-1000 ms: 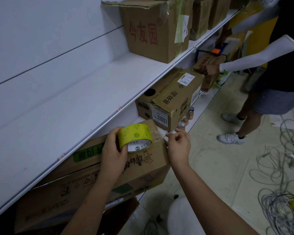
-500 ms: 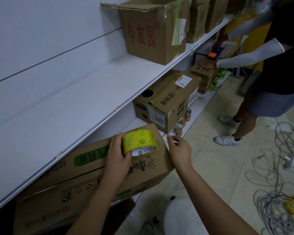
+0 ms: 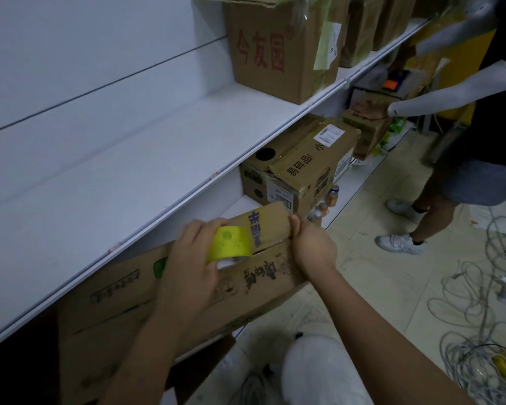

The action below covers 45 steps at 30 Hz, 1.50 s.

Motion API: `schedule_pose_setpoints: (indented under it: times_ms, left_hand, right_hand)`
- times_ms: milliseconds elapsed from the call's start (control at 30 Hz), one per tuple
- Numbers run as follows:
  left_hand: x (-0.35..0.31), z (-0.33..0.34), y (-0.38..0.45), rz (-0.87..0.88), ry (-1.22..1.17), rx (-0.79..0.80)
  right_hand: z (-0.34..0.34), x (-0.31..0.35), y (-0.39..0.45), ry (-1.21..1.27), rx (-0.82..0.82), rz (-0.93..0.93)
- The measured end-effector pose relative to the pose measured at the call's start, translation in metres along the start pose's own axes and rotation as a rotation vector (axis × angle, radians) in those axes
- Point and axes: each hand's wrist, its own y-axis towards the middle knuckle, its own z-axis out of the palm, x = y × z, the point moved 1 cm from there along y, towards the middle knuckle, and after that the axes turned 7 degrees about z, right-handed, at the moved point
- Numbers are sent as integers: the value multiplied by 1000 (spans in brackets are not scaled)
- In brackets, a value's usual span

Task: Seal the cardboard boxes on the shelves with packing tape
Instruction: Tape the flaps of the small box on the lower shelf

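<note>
- holding the tape roll [image 3: 230,244] in my left hand [image 3: 192,270], on the box [image 3: 187,290] on the low shelf
- right hand [image 3: 311,247] pinches the raised end flap [image 3: 270,222]
- box's long axis runs left-right between both hands

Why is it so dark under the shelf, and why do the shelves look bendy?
Head view: the room is dim, and the white shelf blocks light, so the space under it, bottom left, goes nearly black. The wide-angle lens bows the shelf's straight edges. The yellow tape roll stays bright. The other person's hand looks smeared with motion blur.
</note>
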Motion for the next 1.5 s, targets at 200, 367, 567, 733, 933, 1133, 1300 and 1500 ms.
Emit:
schedule_pose_setpoints:
  times_ms: [200,367,567,733,933,1133,1300,1500]
  left_hand:
    - [27,-76,-65,136,324,92]
    - [8,-77,-93,130,448,201]
    - [-4,-87,-109,99,485,266]
    - [7,-107,-118,47,634,384]
    - [9,-115,-129,42,814,444]
    - [13,-109,-120,-43,863,504]
    - [-2,-94,-99,-177,954,705]
    - [-9,-85,-78,-211,1044,843]
  right_hand:
    - [-9,10,22,-128,42,-47]
    - [-2,33,29,-150,17,-88]
    - [8,46,36,-229,20,-156]
    - [13,52,26,-175,9,-145]
    - [15,73,28,-201,-22,-185]
    - [20,78,31,-195,-32,-212]
    - [20,76,32,-195,-22,-255]
    - [16,80,28,-249,-29,-280]
